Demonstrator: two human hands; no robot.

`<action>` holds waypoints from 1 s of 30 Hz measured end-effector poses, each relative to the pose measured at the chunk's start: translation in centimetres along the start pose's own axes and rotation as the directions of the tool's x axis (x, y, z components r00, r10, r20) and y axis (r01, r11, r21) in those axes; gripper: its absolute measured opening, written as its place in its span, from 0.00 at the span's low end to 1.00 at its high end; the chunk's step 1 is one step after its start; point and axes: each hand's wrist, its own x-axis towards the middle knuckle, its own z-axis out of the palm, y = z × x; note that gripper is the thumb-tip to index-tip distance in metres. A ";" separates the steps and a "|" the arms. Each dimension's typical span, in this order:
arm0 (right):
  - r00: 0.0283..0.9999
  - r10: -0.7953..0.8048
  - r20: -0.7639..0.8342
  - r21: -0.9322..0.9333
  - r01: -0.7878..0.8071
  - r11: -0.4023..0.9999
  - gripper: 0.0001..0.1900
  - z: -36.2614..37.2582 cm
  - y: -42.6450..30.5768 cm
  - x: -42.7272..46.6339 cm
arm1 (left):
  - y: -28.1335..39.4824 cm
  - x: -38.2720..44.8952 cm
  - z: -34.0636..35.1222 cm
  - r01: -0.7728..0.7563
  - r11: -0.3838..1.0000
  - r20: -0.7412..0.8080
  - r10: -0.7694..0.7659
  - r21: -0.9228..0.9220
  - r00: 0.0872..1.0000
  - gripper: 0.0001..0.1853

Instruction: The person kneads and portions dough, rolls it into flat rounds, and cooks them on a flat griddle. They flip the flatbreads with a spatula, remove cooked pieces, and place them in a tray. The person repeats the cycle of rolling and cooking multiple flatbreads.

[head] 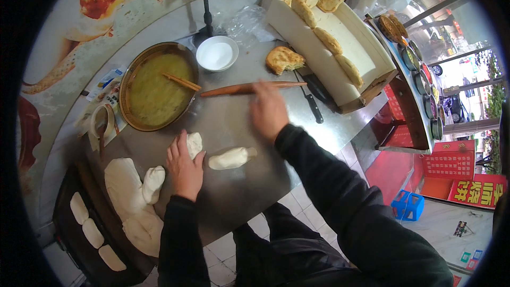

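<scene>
My left hand (185, 167) rests on the metal table, its thumb and fingers around a small piece of white dough (195, 145). My right hand (270, 109) is blurred; its fingers lie over the middle of a tapered wooden rolling pin (227, 89), and whether they grip it is unclear. Between the two hands lies a short dough roll (229, 158). Left of my left hand are a large, soft dough mass (124, 183) and a smaller dough piece (153, 183) touching it.
A wide bowl of yellowish, oily paste (157, 91) holds chopsticks (181, 81). Nearby stand a white bowl (217, 53) and a cup (101, 121). Several flatbreads (305, 12) line a box (376, 50), near a knife (314, 105) and a bitten flatbread (283, 59). A black griddle (65, 223) carries dough pieces.
</scene>
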 end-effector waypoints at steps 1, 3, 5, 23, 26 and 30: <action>0.999 0.011 -0.034 -0.185 -0.017 0.983 0.26 -0.2 1.4 1.5 | 0.4 0.7 0.5 0.075 0.996 0.049 -0.077 0.044 0.996 0.33; 0.999 0.010 0.037 -0.303 0.002 0.953 0.21 -0.9 3.2 2.1 | 0.4 0.8 -0.6 -0.002 0.996 -0.042 0.005 0.087 0.999 0.28; 0.978 0.055 0.203 -0.338 0.018 0.941 0.18 -2.0 4.0 2.0 | -0.6 0.6 -2.2 0.127 0.974 -0.075 -0.115 0.186 0.991 0.28; 0.922 0.275 0.273 -0.190 -0.229 0.955 0.14 -10.0 5.9 -3.8 | 6.8 -3.3 4.9 -0.251 0.968 -0.005 0.251 -0.013 0.968 0.13; 0.942 0.283 0.181 -0.247 -0.235 0.940 0.17 -14.0 9.4 -8.9 | 6.6 -9.9 2.7 -0.254 0.964 0.137 0.242 0.080 0.961 0.24; 0.888 0.348 0.301 -0.344 -0.239 0.908 0.17 -14.7 13.3 -10.4 | 8.0 -13.0 3.0 -0.171 0.966 0.368 0.090 0.194 0.926 0.38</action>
